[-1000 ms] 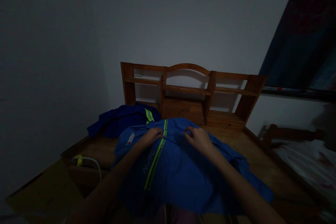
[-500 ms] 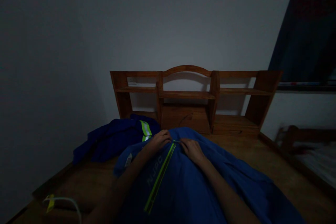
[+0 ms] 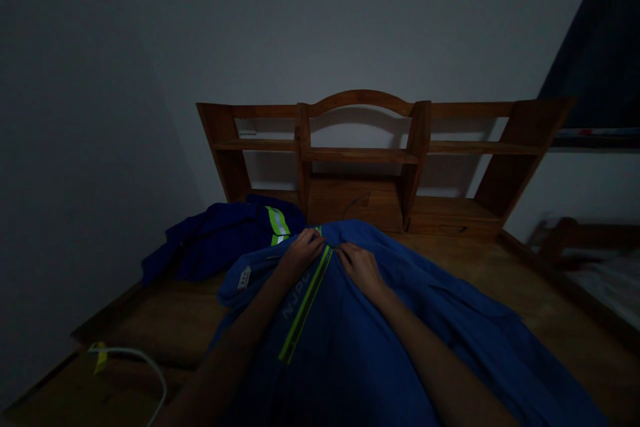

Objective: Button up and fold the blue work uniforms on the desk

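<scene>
A blue jacket (image 3: 370, 340) is spread over the wooden desk, with a yellow-green zip strip (image 3: 306, 310) down its front and pale letters beside it. At the top of that strip, my left hand (image 3: 304, 250) pinches the jacket's fabric with bent fingers. Just across the strip, my right hand (image 3: 361, 267) closes its fingertips on the jacket as well. A small gap separates the two hands. What lies right between the fingertips is too dark and small to make out. The white label (image 3: 245, 277) shows on the jacket's left part.
A darker blue garment (image 3: 215, 240) with reflective bands lies at the back left of the desk (image 3: 480, 267). Behind stands a wooden shelf unit (image 3: 360, 156) against the wall. A white cable (image 3: 133, 351) with a yellow tag curves at the lower left.
The camera view has tilted down slightly, so the shelf sits higher in the picture. Both hands stay at the top of the zip strip, and the fabric around them has shifted a little.
</scene>
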Tool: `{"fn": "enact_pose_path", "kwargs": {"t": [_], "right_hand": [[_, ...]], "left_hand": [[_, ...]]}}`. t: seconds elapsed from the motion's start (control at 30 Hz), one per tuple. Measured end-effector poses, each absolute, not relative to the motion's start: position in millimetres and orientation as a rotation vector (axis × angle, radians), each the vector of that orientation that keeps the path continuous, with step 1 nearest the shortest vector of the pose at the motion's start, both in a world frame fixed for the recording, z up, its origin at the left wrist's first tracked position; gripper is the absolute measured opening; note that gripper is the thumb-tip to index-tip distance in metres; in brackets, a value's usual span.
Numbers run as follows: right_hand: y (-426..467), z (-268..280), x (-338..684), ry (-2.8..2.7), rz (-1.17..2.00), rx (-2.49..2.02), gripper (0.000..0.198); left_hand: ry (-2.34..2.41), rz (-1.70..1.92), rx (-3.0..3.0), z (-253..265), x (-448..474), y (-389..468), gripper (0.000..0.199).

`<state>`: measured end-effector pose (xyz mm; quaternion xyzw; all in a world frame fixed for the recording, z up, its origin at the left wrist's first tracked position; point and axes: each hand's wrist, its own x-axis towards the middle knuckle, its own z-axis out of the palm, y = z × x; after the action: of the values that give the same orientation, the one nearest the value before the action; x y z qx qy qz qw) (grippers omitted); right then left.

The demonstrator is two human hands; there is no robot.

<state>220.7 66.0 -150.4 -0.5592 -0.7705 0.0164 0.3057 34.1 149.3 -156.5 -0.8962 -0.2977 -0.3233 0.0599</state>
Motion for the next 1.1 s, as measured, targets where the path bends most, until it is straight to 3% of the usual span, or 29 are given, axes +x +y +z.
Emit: {"fn": "enact_pose_path", "kwargs": {"t": [0.4, 1.1], "right_hand": [[75, -163, 221, -1.918, 0.06, -1.393, 0.028], [72, -161, 221, -1.922, 0.051, -1.392, 0.029]], "left_hand": [[-0.818, -1.223, -2.647, -166, 32, 155, 0.021], [-0.824, -1.226, -2.724, -159, 33, 150, 0.021]]}}
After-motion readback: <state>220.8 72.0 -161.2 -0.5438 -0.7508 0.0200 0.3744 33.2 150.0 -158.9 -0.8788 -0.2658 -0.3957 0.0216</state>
